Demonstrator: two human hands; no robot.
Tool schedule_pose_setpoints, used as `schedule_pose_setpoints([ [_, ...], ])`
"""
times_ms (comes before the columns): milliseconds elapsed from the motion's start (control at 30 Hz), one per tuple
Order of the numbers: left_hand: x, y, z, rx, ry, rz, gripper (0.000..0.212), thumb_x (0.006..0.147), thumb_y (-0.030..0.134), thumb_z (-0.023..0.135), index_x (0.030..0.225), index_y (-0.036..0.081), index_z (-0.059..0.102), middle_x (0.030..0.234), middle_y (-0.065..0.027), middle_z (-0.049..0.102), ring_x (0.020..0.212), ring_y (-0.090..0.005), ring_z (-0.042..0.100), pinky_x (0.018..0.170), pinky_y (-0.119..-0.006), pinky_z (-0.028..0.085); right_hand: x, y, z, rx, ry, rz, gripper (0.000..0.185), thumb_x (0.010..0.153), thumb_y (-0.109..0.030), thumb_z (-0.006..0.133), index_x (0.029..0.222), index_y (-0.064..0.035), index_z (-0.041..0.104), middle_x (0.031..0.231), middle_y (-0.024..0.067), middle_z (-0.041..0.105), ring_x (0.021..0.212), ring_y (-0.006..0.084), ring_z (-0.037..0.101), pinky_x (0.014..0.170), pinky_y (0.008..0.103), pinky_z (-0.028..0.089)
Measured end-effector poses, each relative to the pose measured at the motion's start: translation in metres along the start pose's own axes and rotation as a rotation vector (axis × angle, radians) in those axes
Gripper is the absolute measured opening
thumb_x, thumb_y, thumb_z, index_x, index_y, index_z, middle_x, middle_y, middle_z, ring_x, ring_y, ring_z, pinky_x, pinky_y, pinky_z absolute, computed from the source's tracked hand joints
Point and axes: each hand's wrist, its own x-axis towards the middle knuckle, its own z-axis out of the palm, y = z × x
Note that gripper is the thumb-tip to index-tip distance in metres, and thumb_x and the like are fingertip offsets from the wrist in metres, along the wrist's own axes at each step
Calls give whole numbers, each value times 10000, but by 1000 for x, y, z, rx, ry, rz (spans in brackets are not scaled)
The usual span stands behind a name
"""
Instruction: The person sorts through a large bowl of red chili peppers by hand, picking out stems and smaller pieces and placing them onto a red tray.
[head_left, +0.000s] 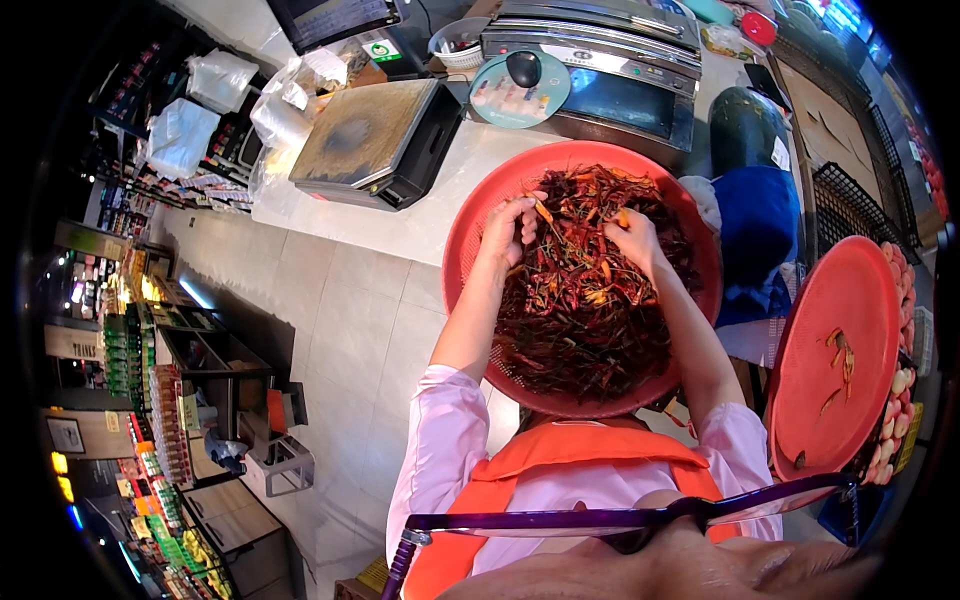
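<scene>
A round red plastic basket (466, 259) full of dried red chili peppers (581, 322) stands before me, over the counter's edge. Above the left part of the heap, my left hand (511, 226) holds an orange-yellow dried chili (543, 210) between thumb and fingers. My right hand (631, 236) is at the upper right of the heap, its fingers closed on a yellow-orange chili (622, 218). To the right, a second round red tray (832, 405) holds a few yellowish chilies (846, 364).
On the counter (420, 236) stand a weighing scale (364, 139), a tray-wrapping machine (622, 97) and a computer mouse (523, 69) on a round mat. A dark green watermelon (746, 127) and blue cloth (756, 225) lie right of the basket. Shop shelves (217, 345) stand at left.
</scene>
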Motion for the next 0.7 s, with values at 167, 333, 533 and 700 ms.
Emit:
schedule_pose_setpoints([
  [167, -29, -13, -27, -212, -14, -114, 297, 796, 131, 549, 1054, -10, 588, 661, 6, 518, 485, -77, 389, 440, -208, 303, 37, -38, 39, -427, -21, 293, 351, 807, -357, 655, 922, -26, 637, 839, 153, 655, 798, 302, 639, 685, 417, 491],
  [333, -47, -21, -24, -302, -7, -121, 317, 820, 153, 565, 1119, 47, 570, 791, -47, 597, 614, -151, 492, 536, -262, 407, 43, -15, 43, -100, 39, 151, 313, 804, -318, 671, 935, -35, 684, 760, 129, 659, 741, 237, 647, 652, 379, 483],
  [533, -58, -29, -13, -346, 8, -114, 288, 882, 148, 534, 1154, 56, 554, 805, -48, 627, 680, -167, 578, 595, -287, 492, -16, -50, -34, 607, 1, 185, 233, 820, -277, 682, 833, -44, 685, 523, -70, 438, 421, 27, 308, 416, 210, 229],
  [700, -63, -45, 7, -333, -73, -114, 261, 889, 158, 555, 1134, 66, 555, 763, -53, 620, 649, -169, 576, 560, -283, 479, -56, -24, -64, 497, 52, 177, 296, 841, -334, 663, 693, -81, 617, 532, -81, 415, 451, 27, 334, 436, 228, 238],
])
